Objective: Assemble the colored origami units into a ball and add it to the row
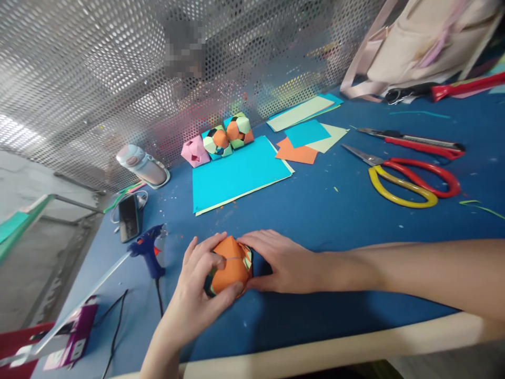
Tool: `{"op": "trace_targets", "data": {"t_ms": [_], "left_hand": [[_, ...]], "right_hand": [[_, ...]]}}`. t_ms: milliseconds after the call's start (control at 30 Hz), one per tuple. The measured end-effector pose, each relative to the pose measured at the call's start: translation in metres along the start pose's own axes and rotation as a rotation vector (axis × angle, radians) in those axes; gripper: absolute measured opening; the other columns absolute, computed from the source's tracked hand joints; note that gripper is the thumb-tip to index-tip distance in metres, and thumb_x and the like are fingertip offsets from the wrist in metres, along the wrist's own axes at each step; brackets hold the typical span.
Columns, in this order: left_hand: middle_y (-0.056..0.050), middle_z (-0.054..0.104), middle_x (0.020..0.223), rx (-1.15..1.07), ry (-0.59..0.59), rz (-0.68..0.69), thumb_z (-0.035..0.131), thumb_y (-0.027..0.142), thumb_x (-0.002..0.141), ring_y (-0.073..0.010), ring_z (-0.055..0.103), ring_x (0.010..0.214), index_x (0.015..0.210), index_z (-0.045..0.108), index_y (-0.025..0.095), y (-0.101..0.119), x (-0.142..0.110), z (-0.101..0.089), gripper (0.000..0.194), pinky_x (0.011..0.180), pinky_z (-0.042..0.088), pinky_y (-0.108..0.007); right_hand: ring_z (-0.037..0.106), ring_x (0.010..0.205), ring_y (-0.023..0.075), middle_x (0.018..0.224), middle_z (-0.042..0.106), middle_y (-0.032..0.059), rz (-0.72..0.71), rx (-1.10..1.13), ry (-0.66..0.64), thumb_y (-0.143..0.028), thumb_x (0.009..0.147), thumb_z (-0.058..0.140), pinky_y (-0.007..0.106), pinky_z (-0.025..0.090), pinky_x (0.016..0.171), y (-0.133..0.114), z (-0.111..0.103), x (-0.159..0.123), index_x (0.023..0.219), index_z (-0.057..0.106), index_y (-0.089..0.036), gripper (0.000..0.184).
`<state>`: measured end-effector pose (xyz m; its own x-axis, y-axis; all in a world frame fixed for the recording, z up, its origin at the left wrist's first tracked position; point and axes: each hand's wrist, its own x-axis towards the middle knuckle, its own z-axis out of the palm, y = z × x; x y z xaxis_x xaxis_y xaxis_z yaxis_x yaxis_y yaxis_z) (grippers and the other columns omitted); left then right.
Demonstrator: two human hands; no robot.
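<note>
Near the table's front edge, an orange folded-paper ball [231,266] with bits of pale green and dark showing sits between my two hands. My left hand [201,273] wraps around its left side, thumb in front and fingers over the top. On the other side, my right hand [280,260] grips it with the fingers behind and the thumb in front. Farther back stand finished-looking paper balls: a pink one [195,151] and two of orange, pale green and blue, one of them a multicoloured ball [216,142]. In front of these lies a stack of blue sheets [240,171].
A blue glue gun [150,250] with a clear stick lies left of my hands, near a phone [129,217] and a bottle [142,166]. Scissors [406,181], a utility knife [418,142] and paper squares [302,150] lie right. A perforated metal panel [118,89] borders the back.
</note>
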<state>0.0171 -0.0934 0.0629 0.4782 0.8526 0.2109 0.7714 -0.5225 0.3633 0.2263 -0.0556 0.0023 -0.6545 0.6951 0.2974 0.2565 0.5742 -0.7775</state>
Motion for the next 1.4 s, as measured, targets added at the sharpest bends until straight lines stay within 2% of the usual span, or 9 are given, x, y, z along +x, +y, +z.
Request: {"op": "trace_targets", "data": {"t_ms": [133,233,433,700,900,1000,1167,1400], "left_hand": [[-0.014,0.061,0.127,-0.018,0.007,0.013,0.061,0.026,0.081,-0.0273,0.058,0.116,0.093,0.043,0.025,-0.001,0.0,0.001,0.022,0.109,0.027,-0.064],[-0.014,0.06,0.126,-0.038,-0.009,0.02,0.061,0.027,0.08,-0.0279,0.057,0.117,0.097,0.044,0.025,-0.004,-0.001,0.002,0.024,0.11,0.024,-0.064],[-0.012,0.058,0.126,-0.092,-0.031,0.02,0.062,0.027,0.08,-0.0278,0.055,0.119,0.099,0.046,0.025,-0.006,-0.002,0.001,0.025,0.11,0.022,-0.065],[-0.011,0.061,0.124,-0.112,-0.07,0.051,0.062,0.026,0.076,-0.0271,0.055,0.121,0.099,0.051,0.024,-0.009,-0.003,-0.001,0.025,0.113,0.025,-0.057],[-0.016,0.045,0.145,-0.029,-0.166,0.094,0.06,0.03,0.081,-0.0315,0.04,0.136,0.127,0.046,0.025,-0.012,-0.003,-0.003,0.048,0.113,0.019,-0.061],[-0.016,0.044,0.145,0.017,-0.191,0.132,0.06,0.033,0.082,-0.0332,0.04,0.136,0.135,0.042,0.028,-0.013,-0.002,-0.005,0.056,0.112,0.021,-0.063],[-0.013,0.051,0.139,0.028,-0.189,0.174,0.061,0.032,0.081,-0.032,0.05,0.128,0.134,0.047,0.03,-0.014,0.001,-0.006,0.055,0.111,0.025,-0.061],[-0.01,0.052,0.135,-0.004,-0.138,0.168,0.059,0.027,0.083,-0.0295,0.052,0.124,0.125,0.055,0.029,-0.016,-0.001,-0.003,0.043,0.112,0.024,-0.06]], "right_hand": [[0.055,0.111,0.0272,0.123,0.059,0.0157,-0.018,0.056,0.0,-0.034,0.097,0.042,0.044,0.042,0.095,0.003,0.0,-0.002,0.127,0.047,-0.013,0.037],[0.056,0.109,0.0236,0.119,0.06,0.0129,-0.007,0.099,0.021,-0.027,0.1,0.032,0.041,0.044,0.095,0.007,0.001,-0.002,0.124,0.048,-0.015,0.031],[0.057,0.106,0.0233,0.118,0.061,0.0104,0.018,0.075,0.034,-0.035,0.1,0.039,0.041,0.044,0.094,0.011,0.003,0.003,0.124,0.05,-0.018,0.031],[0.058,0.107,0.0227,0.115,0.062,0.011,-0.004,0.043,0.005,-0.034,0.101,0.038,0.04,0.045,0.093,0.011,0.002,0.005,0.123,0.053,-0.019,0.031],[0.059,0.103,0.0234,0.112,0.064,0.0102,-0.011,0.023,0.031,-0.037,0.099,0.043,0.039,0.046,0.09,0.01,0.003,0.004,0.119,0.053,-0.018,0.029],[0.059,0.103,0.0249,0.112,0.064,0.0111,-0.022,0.027,0.052,-0.034,0.095,0.051,0.041,0.046,0.09,0.01,0.004,0.003,0.118,0.053,-0.016,0.029],[0.058,0.107,0.0252,0.116,0.063,0.0116,-0.035,0.057,0.063,-0.036,0.095,0.051,0.042,0.046,0.092,0.01,0.005,0.003,0.119,0.052,-0.017,0.031],[0.058,0.109,0.025,0.118,0.062,0.0121,-0.045,0.057,0.055,-0.027,0.092,0.056,0.042,0.047,0.094,0.007,0.004,0.004,0.124,0.051,-0.014,0.034]]}}
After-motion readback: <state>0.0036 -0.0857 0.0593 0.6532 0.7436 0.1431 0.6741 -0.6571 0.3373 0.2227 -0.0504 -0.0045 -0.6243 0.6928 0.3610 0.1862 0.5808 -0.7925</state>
